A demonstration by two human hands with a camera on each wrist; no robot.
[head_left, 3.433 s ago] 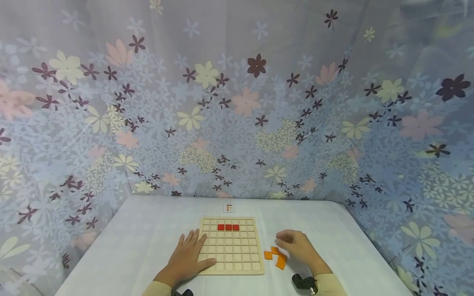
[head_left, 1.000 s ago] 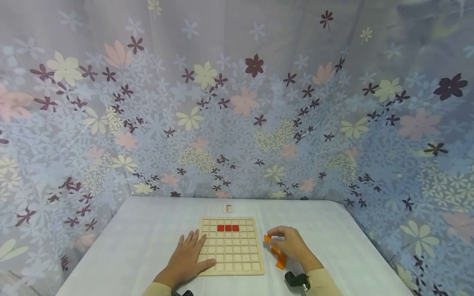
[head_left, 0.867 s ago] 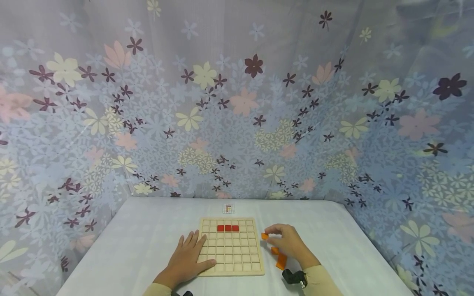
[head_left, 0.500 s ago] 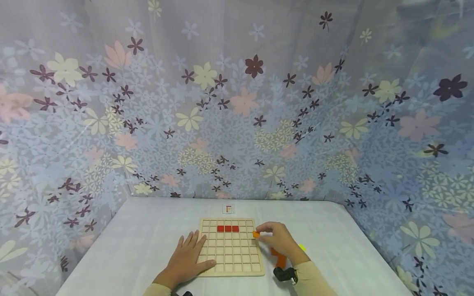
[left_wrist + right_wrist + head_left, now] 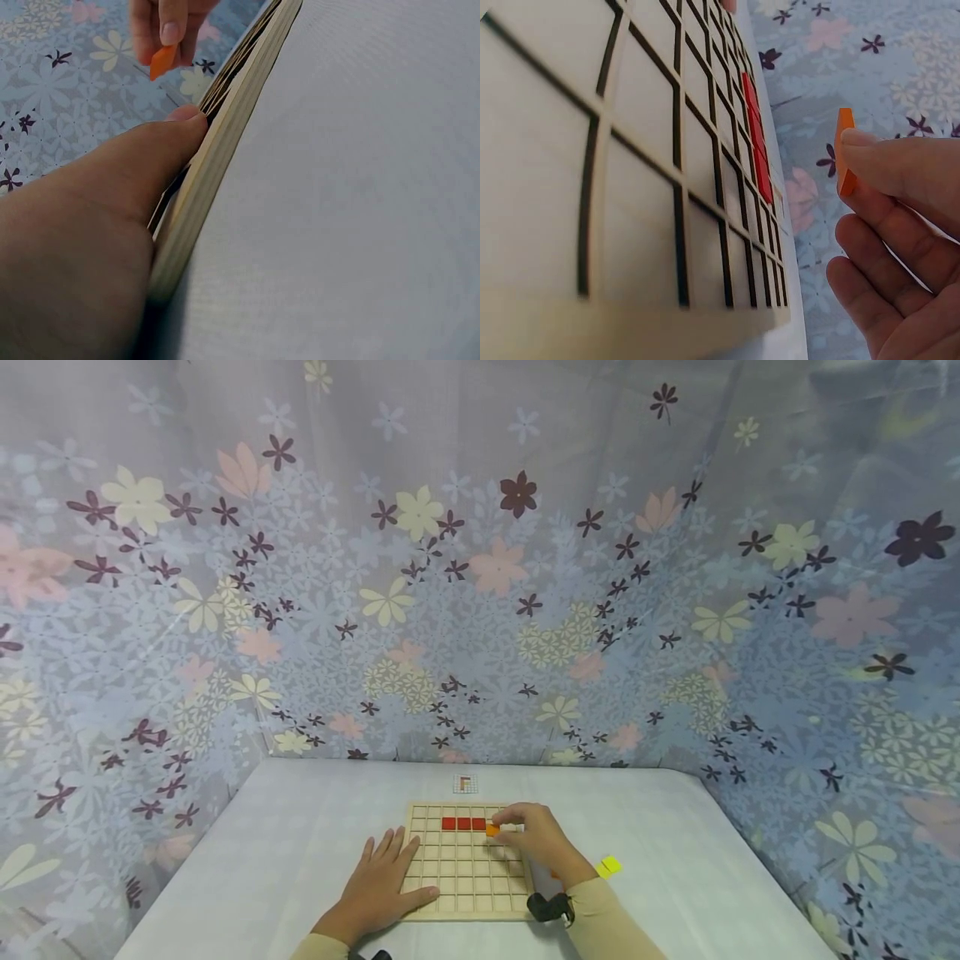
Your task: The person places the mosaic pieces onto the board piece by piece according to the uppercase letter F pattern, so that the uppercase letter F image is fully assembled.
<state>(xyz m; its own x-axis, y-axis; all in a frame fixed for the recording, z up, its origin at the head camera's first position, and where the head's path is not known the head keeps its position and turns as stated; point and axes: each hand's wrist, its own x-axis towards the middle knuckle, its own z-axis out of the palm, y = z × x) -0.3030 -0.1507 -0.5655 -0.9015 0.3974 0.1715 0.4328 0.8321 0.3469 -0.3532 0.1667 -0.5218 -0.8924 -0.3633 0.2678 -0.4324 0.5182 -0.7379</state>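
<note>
Flat on the table lies a wooden grid board (image 5: 474, 887), with a row of 3 red square tiles (image 5: 464, 823) in its upper part. My left hand (image 5: 382, 885) rests with fingers spread over the board's left side; in the left wrist view its thumb (image 5: 176, 139) lies along the wooden rim. Between thumb and fingertips my right hand (image 5: 542, 842) pinches an orange square tile (image 5: 492, 830), just right of the red row in the head view. The right wrist view shows this orange tile (image 5: 845, 156) on edge, raised off the board, the other fingers loosely curled.
Two yellow tiles (image 5: 611, 866) lie right of my right forearm. Orange pieces (image 5: 556, 874) right of the board are mostly hidden by that wrist. Behind the board lies a small card (image 5: 465, 784) with a printed grid. A flowered curtain (image 5: 480, 568) surrounds the white-covered table.
My right hand has picked up an orange tile from the pieces at the right and carried it left over the board. Yellow tiles have come into sight. My left hand stays put.
</note>
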